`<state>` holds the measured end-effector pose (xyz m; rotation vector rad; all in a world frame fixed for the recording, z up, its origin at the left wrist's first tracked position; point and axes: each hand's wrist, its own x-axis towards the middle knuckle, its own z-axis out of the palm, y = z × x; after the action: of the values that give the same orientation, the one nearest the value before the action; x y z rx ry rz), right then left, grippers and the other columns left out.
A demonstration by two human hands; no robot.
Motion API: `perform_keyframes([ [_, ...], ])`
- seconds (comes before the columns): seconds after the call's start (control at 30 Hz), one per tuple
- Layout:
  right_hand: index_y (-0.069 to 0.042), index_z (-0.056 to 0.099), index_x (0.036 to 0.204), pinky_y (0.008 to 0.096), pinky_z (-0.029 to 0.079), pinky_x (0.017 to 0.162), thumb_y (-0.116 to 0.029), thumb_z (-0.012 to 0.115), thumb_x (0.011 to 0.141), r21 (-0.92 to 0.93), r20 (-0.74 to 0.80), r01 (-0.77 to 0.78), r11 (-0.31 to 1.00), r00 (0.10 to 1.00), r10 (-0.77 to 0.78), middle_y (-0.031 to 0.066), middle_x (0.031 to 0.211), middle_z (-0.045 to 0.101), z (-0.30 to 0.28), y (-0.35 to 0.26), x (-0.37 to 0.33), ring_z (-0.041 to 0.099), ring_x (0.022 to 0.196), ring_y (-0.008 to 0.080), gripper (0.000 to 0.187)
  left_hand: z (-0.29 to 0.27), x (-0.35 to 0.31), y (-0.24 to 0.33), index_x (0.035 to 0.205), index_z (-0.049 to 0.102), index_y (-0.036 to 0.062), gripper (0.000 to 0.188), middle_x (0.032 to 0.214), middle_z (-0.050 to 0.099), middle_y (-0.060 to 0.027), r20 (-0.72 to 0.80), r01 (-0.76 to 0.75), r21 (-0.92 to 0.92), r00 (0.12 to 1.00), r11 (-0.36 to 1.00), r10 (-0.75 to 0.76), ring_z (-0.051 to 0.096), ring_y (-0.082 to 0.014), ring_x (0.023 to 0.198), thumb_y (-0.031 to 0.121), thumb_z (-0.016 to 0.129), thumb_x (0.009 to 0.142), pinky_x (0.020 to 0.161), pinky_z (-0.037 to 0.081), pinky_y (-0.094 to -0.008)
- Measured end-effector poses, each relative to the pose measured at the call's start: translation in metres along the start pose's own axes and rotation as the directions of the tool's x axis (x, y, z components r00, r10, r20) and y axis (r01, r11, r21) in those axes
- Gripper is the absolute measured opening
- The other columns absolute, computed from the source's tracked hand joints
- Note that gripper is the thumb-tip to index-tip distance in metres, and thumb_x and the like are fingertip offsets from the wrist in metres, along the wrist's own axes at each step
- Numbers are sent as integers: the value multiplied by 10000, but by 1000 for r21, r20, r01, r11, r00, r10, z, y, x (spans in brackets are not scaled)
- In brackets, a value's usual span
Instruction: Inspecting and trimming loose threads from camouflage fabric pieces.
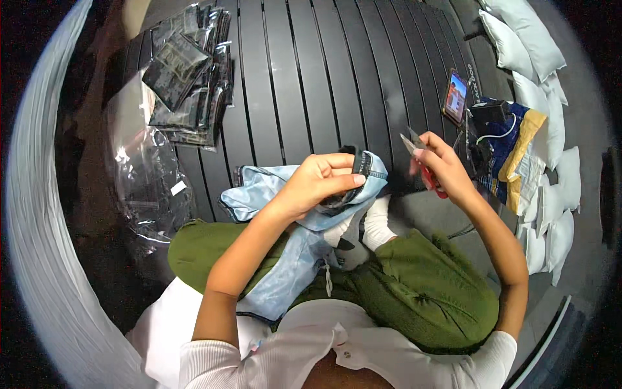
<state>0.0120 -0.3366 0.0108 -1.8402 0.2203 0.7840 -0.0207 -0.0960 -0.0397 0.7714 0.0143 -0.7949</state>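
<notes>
A light blue garment [293, 275] with dark stitched edging lies bunched across my lap and the near edge of the slatted surface. My left hand [324, 178] is closed on it, pinching a dark band at its edge between thumb and fingers. In my right hand [444, 165] is a pair of scissors [433, 183] with red handles, gripped so that the metal blades point up and to the left. The blades are apart from the fabric, to its right. Part of the garment is hidden under my left hand and forearm.
A dark slatted surface [311, 78] spreads ahead of me. Clear-wrapped dark packets [184, 84] pile up at the far left, above empty-looking plastic bags [152, 188]. A propped phone [455, 97], a blue-and-yellow package [515, 152] and several pale pillow-like packs [551, 123] line the right.
</notes>
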Motion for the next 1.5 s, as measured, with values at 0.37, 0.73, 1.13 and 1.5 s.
perform_keyframes([
  [0.37,13,425,754,218,291,503,-68,463,824,-481,-31,481,733,826,-563,39,647,388,18,-25,-31,346,579,83,114,11,-5,5,1075,525,-43,324,870,615,-37,-5,14,30,1000,999,-14,558,-42,718,65,586,775,654,446,-176],
  [0.73,-44,345,681,261,346,492,11,627,648,-504,206,648,571,732,-649,114,721,481,43,-22,-40,423,547,190,289,13,-8,7,1138,469,-15,306,718,530,38,100,137,-157,987,978,-123,351,33,499,73,465,845,409,243,-120],
  [1.13,-52,334,670,233,305,471,-29,666,672,-473,178,570,672,809,-560,55,679,426,63,-19,-38,352,533,111,333,12,-13,5,1252,381,48,489,631,466,60,69,103,-62,993,993,-99,323,-4,458,142,554,805,408,268,-147],
  [1.5,-50,329,661,237,283,461,-21,648,675,-448,147,556,700,818,-555,34,617,370,68,-20,-35,340,524,111,320,11,-16,10,1278,337,48,512,553,392,73,64,89,2,994,996,-89,301,-15,441,121,534,811,396,227,-174],
])
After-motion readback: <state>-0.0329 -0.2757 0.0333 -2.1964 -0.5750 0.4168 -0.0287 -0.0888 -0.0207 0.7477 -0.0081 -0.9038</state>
